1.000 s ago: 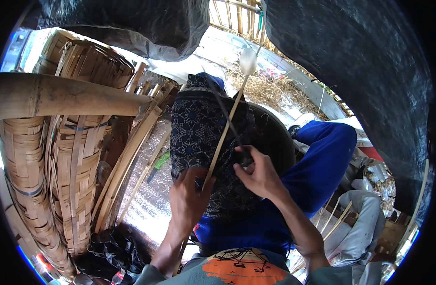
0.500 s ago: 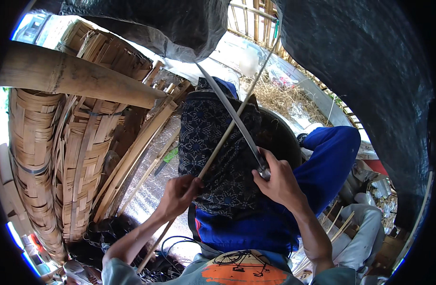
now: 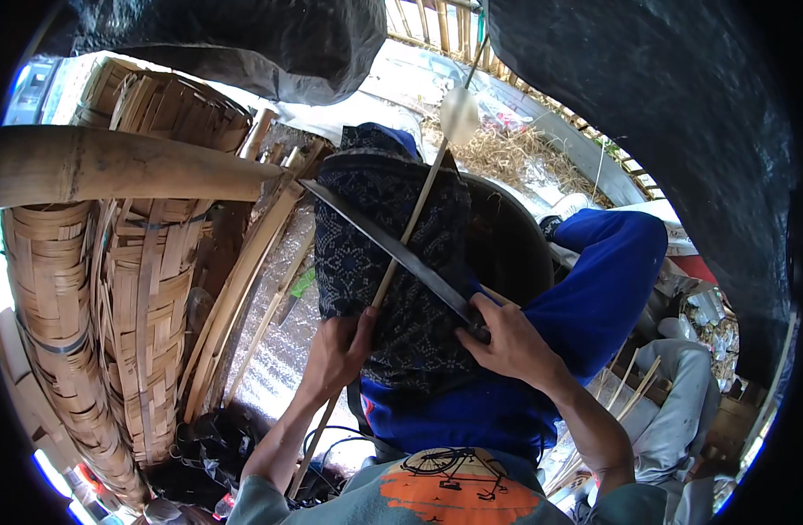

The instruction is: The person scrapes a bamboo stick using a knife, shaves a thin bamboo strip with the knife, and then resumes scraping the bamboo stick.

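Note:
A long, thin bamboo strip (image 3: 426, 186) runs across my lap, from the lower left up to the far opening. My left hand (image 3: 340, 350) is closed around it, the thumb lying along it. In my right hand (image 3: 511, 339) is a long knife (image 3: 393, 248), its dark handle mostly hidden in my fingers. The blade points up and left and crosses the strip just beyond my left hand. I cannot tell whether its edge touches the strip. Under both lies a dark patterned cloth (image 3: 358, 236) over my lap and blue trousers (image 3: 594, 280).
At the left stand tall woven bamboo panels (image 3: 52, 280), with a thick bamboo pole (image 3: 139, 164) across them. Black sheeting (image 3: 646, 105) hangs at the upper right. A dark round container (image 3: 515, 236) sits beside my right leg. Another person's grey-clad leg (image 3: 681, 411) is at the lower right.
The knife has swung toward the left and lower, its tip now nearer the thick pole. The strip stands a little steeper. My left thumb has stretched forward along it. The view has shifted slightly.

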Motion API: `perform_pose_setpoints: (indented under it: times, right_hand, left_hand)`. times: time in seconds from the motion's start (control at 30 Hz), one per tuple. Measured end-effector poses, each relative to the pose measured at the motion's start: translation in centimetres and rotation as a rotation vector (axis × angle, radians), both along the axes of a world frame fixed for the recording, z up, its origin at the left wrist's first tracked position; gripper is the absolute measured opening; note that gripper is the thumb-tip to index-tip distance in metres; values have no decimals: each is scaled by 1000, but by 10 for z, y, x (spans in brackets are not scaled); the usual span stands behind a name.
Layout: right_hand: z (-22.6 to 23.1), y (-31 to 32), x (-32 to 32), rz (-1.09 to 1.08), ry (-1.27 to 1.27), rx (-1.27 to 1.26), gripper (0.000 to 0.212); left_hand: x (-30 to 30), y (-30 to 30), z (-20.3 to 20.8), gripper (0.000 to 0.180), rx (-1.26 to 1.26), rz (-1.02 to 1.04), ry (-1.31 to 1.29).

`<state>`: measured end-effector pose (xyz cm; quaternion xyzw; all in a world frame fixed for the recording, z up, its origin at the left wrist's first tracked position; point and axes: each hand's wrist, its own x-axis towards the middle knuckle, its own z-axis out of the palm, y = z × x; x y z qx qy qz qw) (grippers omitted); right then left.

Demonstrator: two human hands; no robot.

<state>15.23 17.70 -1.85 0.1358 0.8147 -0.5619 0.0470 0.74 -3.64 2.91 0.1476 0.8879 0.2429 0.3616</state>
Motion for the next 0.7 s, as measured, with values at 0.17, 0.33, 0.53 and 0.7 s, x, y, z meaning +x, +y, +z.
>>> perform_pose_setpoints:
  times: [0.17, 0.33, 0.53, 0.7]
  right_hand:
    - [6, 0, -5, 11, -141, -44, 41]
    - [6, -4, -10, -2, -206, -13, 42]
    - [-2, -18, -3, -8, -82, 251, 49]
    - [-1, -27, -18, 48, 18, 524, 49]
  left_hand:
    - [-9, 18, -7, 60, 75, 193, -78]
    - [-6, 20, -10, 60, 97, 366, -175]
    - [13, 5, -10, 60, 219, 450, -312]
    - [29, -8, -3, 61, 320, 522, -280]
